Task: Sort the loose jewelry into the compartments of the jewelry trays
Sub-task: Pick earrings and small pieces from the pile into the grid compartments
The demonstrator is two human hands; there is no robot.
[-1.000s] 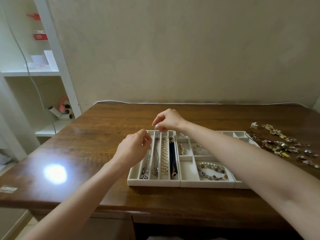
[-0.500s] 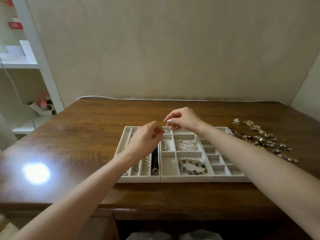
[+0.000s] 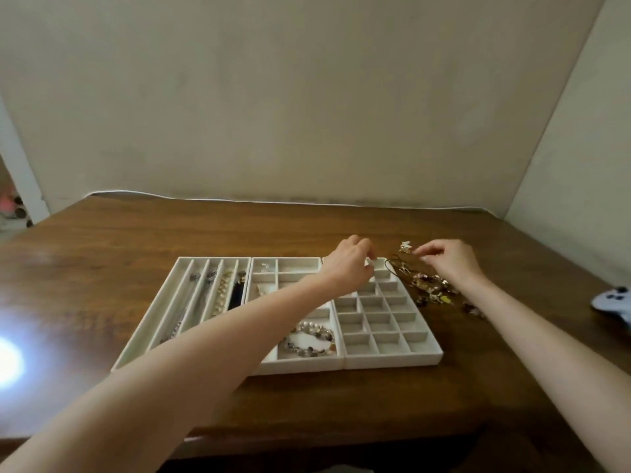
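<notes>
A glare spot lies at the left edge of the worktop [image 3: 102, 268]; three pale jewelry trays sit touching in a row near the middle, closer to the front edge; the left tray [image 3: 215, 258] has long slots, with thin chains [image 3: 191, 302], a pearl strand [image 3: 222, 291] and a black piece [image 3: 235, 291] each in its own slot; the middle tray [image 3: 300, 367] holds a beaded bracelet [image 3: 312, 337] in its big front compartment and a few small bits in the far ones, too blurred to name; my left arm crosses over it, and my left hand [image 3: 348, 268] hangs over the far left corner of the grid tray [image 3: 392, 360], fingers curled down, though I cannot tell if they hold anything; just right of that tray the loose jewelry [image 3: 430, 288] lies heaped on the worktop, with one small gold piece [image 3: 405, 247] apart at the far end; my right hand [image 3: 447, 262] is over the heap, fingers bent toward that piece; whether it pinches something I cannot tell; a pale game controller [image 3: 614, 300] lies at the right edge.
</notes>
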